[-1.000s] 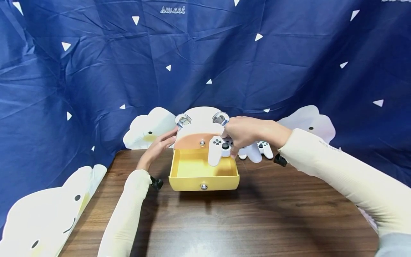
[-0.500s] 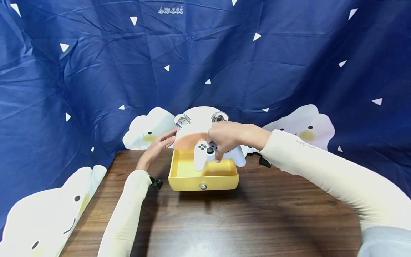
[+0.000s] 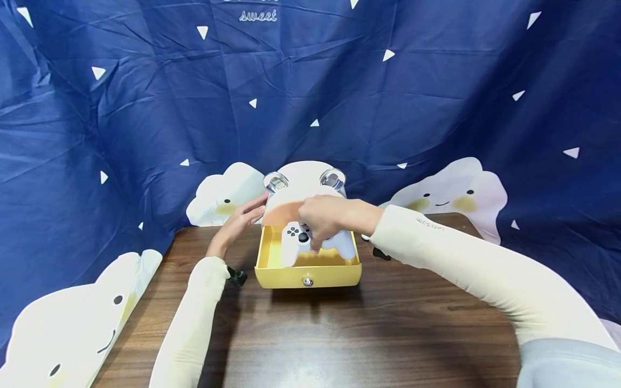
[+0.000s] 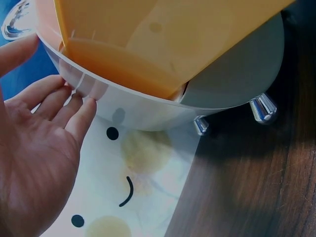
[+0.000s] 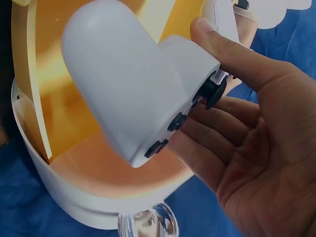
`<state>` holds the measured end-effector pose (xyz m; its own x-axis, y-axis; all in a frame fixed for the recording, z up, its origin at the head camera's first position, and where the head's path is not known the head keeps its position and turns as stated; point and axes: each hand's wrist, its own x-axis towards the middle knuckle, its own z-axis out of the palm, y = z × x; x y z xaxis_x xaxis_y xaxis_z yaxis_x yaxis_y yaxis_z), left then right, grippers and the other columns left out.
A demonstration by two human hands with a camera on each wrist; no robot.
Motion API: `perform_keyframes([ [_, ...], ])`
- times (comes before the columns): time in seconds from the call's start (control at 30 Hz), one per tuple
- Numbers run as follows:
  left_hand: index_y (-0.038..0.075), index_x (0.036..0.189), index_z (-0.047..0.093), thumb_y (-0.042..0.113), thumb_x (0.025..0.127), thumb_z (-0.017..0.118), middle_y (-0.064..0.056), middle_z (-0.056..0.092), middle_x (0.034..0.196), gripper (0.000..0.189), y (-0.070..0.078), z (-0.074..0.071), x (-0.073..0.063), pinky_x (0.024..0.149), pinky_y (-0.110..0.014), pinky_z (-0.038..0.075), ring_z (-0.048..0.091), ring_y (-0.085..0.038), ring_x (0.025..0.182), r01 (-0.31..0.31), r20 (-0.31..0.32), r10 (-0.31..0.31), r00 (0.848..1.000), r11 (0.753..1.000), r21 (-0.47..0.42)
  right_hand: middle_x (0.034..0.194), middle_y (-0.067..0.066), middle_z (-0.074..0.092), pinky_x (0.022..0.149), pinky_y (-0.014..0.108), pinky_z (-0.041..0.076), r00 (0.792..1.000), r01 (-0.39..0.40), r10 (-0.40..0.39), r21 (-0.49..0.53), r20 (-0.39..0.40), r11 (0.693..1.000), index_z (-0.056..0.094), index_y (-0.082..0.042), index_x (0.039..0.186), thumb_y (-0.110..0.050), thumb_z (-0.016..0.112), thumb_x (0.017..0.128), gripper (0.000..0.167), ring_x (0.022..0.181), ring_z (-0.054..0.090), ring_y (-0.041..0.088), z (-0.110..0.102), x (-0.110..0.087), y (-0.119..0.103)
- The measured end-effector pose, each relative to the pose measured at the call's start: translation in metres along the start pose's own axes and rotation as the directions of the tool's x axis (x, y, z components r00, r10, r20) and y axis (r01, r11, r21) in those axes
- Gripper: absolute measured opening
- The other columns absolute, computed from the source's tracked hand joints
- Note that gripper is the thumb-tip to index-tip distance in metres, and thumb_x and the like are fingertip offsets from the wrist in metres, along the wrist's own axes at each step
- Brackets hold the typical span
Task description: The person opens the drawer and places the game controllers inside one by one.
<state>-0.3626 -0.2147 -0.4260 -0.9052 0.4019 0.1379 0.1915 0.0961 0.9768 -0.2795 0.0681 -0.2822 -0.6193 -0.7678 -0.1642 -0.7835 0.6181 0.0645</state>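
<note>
My right hand (image 3: 322, 215) grips a white game controller (image 3: 290, 250) by its middle, thumb on the near side. The controller, with black buttons and sticks, is held over the pulled-out yellow drawer (image 3: 281, 277). That drawer belongs to a small rounded white cabinet (image 3: 305, 175), whose upper front (image 3: 278, 214) is orange. My left hand (image 3: 240, 220) has its fingers extended against the cabinet's left side. In the left wrist view, the fingertips of the left hand (image 4: 47, 143) meet the white wall. From the right wrist, the controller (image 5: 113, 74) appears close up, one handle end toward the camera.
Chrome rings (image 3: 275, 182) stick up from the cabinet's top corners, and short chrome feet (image 4: 264, 108) hold it off the brown wooden table (image 3: 310, 339). A sliver of something white shows behind my right wrist. A dark blue curtain (image 3: 310, 70) hangs behind.
My right hand has carried the controller left and down, from the drawer's right side to over its middle. My left hand has stayed at the cabinet's side.
</note>
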Motion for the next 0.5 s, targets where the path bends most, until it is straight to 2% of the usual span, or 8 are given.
perform_keyframes([
  [0.27, 0.009, 0.167, 0.035, 0.024, 0.11, 0.057, -0.006, 0.032, 0.175, 0.063, -0.001, 0.0, 0.001, 0.134, -0.034, 0.029, 0.026, -0.02, 0.164, -0.001, 0.006, 0.001, 1.0, 1.0, -0.004, 0.075, -0.006, 0.064, 0.068, 0.033, 0.055, 0.999, -0.036, 0.036, 0.042, -0.003, 0.998, 0.071, -0.018, 0.075, -0.038, 0.099, 0.07, 0.035, 0.072, 0.059, 0.017, 0.011, 0.01, 0.002],
  [0.5, 0.01, 0.167, 0.034, 0.026, 0.11, 0.057, -0.006, 0.032, 0.175, 0.064, 0.0, 0.0, 0.001, 0.134, -0.034, 0.029, 0.026, -0.021, 0.164, 0.001, 0.01, -0.001, 1.0, 1.0, 0.007, 0.074, -0.006, 0.064, 0.071, 0.033, 0.056, 0.999, -0.047, 0.047, 0.025, 0.005, 0.999, 0.068, -0.018, 0.074, -0.039, 0.097, 0.072, 0.036, 0.076, 0.057, 0.016, 0.022, 0.017, 0.003],
])
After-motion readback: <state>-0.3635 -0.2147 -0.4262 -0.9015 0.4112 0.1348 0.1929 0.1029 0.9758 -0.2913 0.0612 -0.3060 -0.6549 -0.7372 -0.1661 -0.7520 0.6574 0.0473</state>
